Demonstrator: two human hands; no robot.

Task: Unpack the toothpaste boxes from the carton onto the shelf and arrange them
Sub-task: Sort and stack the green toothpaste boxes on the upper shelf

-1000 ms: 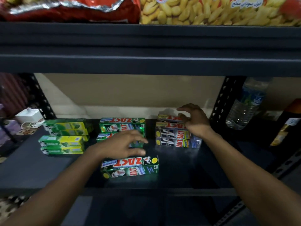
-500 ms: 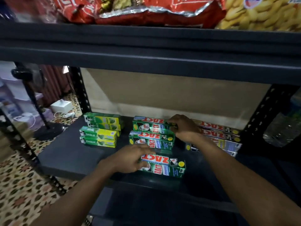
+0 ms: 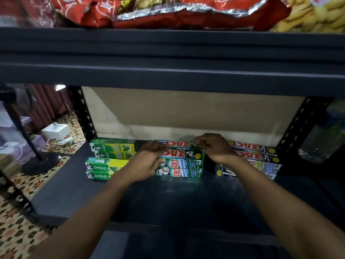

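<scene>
The left hand (image 3: pixel 147 163) pinches the left end of the top green ZACT box (image 3: pixel 183 155), thumb below and fingers above. The right hand (image 3: pixel 217 149) curls its fingers over the right end. That box lies on the shelf (image 3: pixel 168 202) atop green boxes reading "ZACT Whitening" (count unclear, the hands cover them). To the left are four DARLIE boxes (image 3: pixel 101 167) in two stacks of two. To the right are red-lettered ZACT boxes (image 3: pixel 252 147), at least four, partly behind the forearm. Above are red snack bags (image 3: pixel 97 14), cut off.
</scene>
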